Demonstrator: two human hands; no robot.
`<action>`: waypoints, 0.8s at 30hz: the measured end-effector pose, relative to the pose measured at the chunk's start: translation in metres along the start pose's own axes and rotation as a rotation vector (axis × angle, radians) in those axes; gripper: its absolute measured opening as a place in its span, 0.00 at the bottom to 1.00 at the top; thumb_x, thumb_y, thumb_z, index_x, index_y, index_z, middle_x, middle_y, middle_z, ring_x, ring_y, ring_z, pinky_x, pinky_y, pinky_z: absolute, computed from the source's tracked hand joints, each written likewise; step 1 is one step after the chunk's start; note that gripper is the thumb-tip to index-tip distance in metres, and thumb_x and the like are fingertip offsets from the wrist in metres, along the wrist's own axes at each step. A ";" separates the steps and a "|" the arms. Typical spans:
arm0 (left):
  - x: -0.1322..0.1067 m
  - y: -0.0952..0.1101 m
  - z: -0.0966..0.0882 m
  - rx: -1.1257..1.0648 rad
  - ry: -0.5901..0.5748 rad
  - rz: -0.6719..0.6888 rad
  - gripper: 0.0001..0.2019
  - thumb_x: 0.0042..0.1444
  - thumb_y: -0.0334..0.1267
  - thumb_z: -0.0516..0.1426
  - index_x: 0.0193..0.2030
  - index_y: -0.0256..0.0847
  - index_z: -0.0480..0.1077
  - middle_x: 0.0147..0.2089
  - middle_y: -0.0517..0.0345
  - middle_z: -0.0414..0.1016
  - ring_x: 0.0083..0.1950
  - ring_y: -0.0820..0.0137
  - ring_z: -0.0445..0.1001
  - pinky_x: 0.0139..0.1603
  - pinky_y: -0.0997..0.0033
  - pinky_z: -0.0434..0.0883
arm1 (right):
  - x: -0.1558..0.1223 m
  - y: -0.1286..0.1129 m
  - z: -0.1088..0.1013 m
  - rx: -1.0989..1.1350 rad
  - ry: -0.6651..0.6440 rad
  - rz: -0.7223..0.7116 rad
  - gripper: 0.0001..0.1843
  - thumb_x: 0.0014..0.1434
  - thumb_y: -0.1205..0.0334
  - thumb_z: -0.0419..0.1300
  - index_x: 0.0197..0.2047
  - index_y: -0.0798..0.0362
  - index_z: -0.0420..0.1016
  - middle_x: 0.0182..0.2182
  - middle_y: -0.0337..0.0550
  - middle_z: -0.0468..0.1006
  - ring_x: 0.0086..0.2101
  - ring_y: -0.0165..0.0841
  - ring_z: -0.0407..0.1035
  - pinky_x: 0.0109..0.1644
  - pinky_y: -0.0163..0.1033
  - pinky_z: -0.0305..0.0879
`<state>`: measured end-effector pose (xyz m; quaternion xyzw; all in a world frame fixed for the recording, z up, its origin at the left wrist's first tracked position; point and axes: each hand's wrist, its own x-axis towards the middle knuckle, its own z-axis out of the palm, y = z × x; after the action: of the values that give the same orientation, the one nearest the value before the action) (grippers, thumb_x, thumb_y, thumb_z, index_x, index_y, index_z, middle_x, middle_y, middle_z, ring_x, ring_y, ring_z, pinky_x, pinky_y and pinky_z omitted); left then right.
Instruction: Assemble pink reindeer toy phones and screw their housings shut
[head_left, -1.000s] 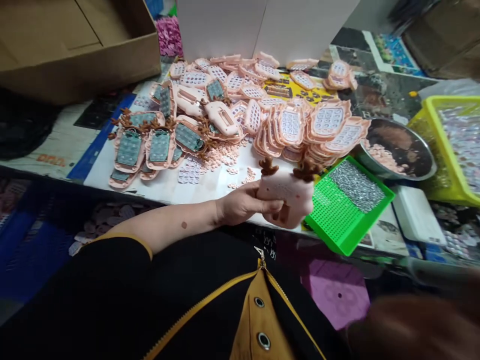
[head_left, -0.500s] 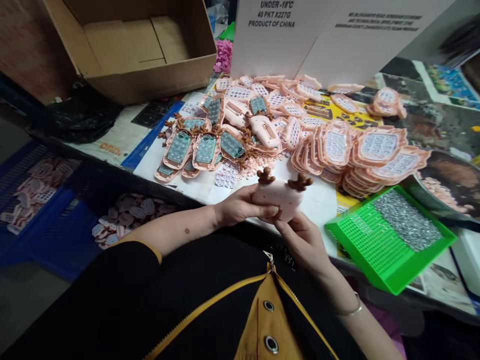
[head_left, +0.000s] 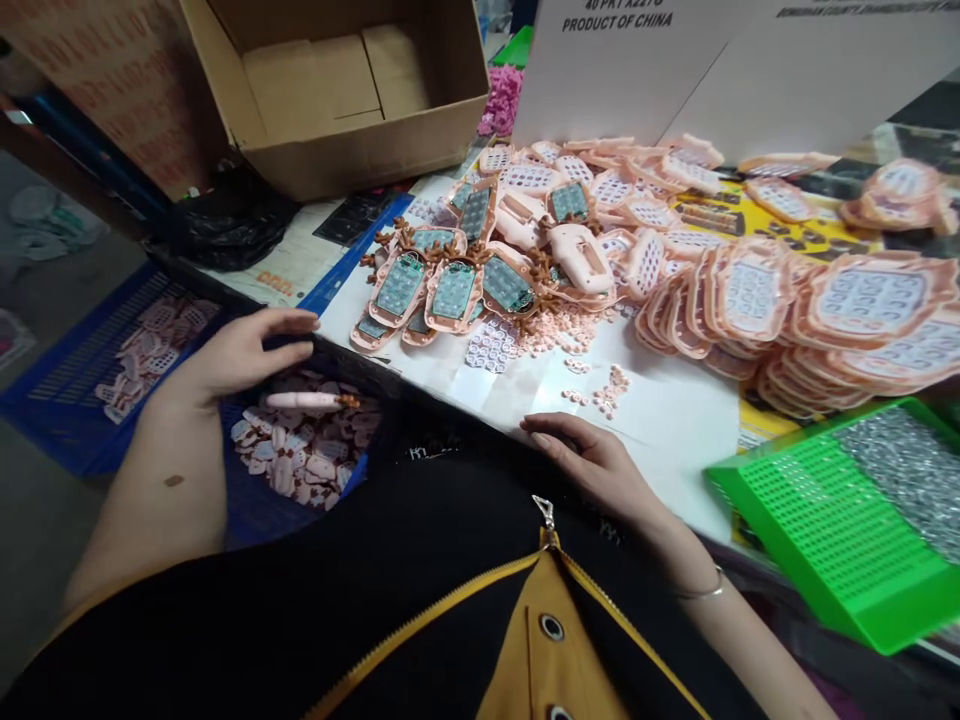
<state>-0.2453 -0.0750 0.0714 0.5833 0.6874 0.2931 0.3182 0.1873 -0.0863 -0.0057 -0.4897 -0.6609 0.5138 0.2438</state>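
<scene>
My left hand (head_left: 240, 352) is stretched out over a blue crate (head_left: 255, 505) beside the table, fingers spread and holding nothing. Just below it a pink reindeer-shaped toy phone (head_left: 309, 401) lies edge-on above the pile of finished pink phones (head_left: 300, 460) in that crate. My right hand (head_left: 592, 462) rests on the white table edge (head_left: 675, 440), fingers loosely apart and empty. Half-built phones with green circuit boards (head_left: 450, 285) lie in a cluster on the table ahead.
Stacks of pink keypad fronts (head_left: 795, 300) fill the right of the table. A green tray (head_left: 832, 530) with small silver screws sits at the right. An open cardboard box (head_left: 337, 90) stands at the back left. A second blue crate (head_left: 112, 350) with parts sits further left.
Both hands held the pink reindeer phone in front of me; now my left hand has swung left over the blue crate and let it go. My right hand dropped to the table edge.
</scene>
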 end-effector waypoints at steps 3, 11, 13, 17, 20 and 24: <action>0.029 0.000 0.033 -0.189 0.244 0.048 0.29 0.52 0.49 0.64 0.57 0.34 0.72 0.56 0.38 0.80 0.60 0.53 0.77 0.66 0.51 0.70 | 0.001 0.000 0.002 -0.003 0.013 0.011 0.29 0.58 0.33 0.61 0.46 0.49 0.83 0.45 0.51 0.86 0.46 0.45 0.81 0.56 0.54 0.76; 0.100 0.030 0.104 0.285 0.428 0.109 0.39 0.42 0.39 0.71 0.64 0.34 0.70 0.58 0.41 0.78 0.64 0.45 0.71 0.69 0.47 0.63 | -0.003 0.006 -0.001 0.004 0.012 -0.045 0.20 0.61 0.44 0.62 0.45 0.49 0.83 0.43 0.49 0.87 0.44 0.41 0.81 0.52 0.49 0.78; 0.106 0.034 0.104 0.197 0.434 0.107 0.41 0.37 0.39 0.72 0.62 0.33 0.71 0.58 0.44 0.78 0.63 0.46 0.73 0.68 0.47 0.65 | 0.000 0.004 -0.001 0.009 0.022 -0.083 0.17 0.62 0.46 0.61 0.44 0.50 0.83 0.42 0.49 0.87 0.43 0.40 0.82 0.51 0.48 0.78; 0.119 0.039 0.095 -0.100 0.393 0.106 0.26 0.42 0.49 0.70 0.46 0.38 0.75 0.49 0.55 0.82 0.57 0.52 0.77 0.58 0.45 0.70 | 0.007 0.000 -0.004 0.001 0.043 -0.204 0.16 0.64 0.50 0.60 0.43 0.50 0.83 0.40 0.47 0.88 0.39 0.37 0.82 0.45 0.42 0.79; 0.127 0.051 0.080 -0.208 0.472 0.221 0.22 0.44 0.48 0.71 0.41 0.39 0.72 0.49 0.60 0.81 0.63 0.52 0.73 0.52 0.47 0.67 | 0.006 -0.002 -0.021 -0.034 0.110 -0.246 0.14 0.63 0.50 0.61 0.42 0.50 0.83 0.37 0.45 0.87 0.36 0.35 0.82 0.41 0.39 0.79; 0.118 0.092 0.072 -0.554 0.098 0.264 0.17 0.55 0.51 0.64 0.49 0.50 0.69 0.49 0.58 0.81 0.75 0.48 0.60 0.40 0.52 0.69 | 0.005 -0.003 -0.070 -0.166 0.393 -0.244 0.13 0.64 0.53 0.60 0.45 0.52 0.81 0.43 0.51 0.85 0.43 0.40 0.79 0.51 0.48 0.75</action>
<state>-0.1466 0.0575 0.0862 0.5437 0.5142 0.5360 0.3907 0.2421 -0.0511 0.0212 -0.5150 -0.6950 0.3193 0.3870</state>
